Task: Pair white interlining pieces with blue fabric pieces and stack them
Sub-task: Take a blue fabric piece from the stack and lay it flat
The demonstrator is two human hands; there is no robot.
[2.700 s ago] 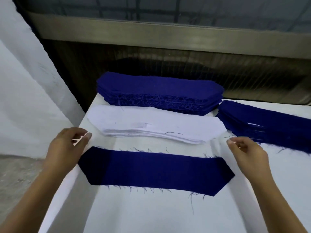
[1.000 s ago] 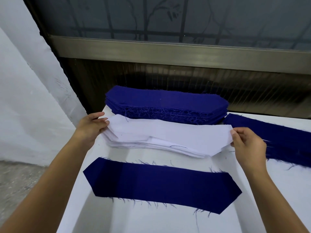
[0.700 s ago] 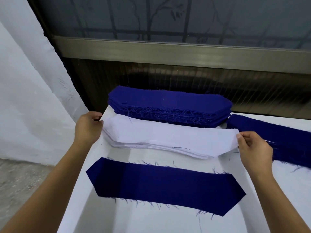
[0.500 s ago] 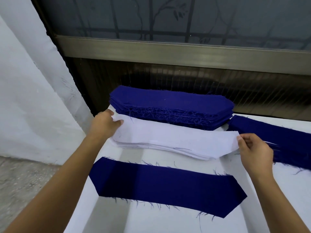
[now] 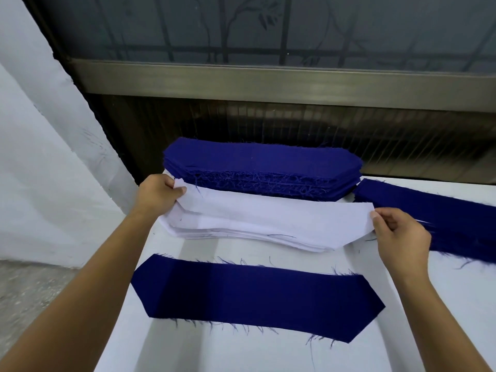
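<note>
While the left hand (image 5: 158, 193) and right hand (image 5: 397, 232) pinch opposite ends of the top white interlining piece (image 5: 268, 213) — lifted off its stack (image 5: 241, 233) — a single blue fabric strip (image 5: 255, 296) lies nearer.

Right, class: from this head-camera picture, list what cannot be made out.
Head view: layer count in the white interlining stack, edges too thin.
Head view: the right blue pile's far end, cut off by the frame edge.
Head view: whether left hand and right hand pinch only the top sheet, fingers cover its ends.
</note>
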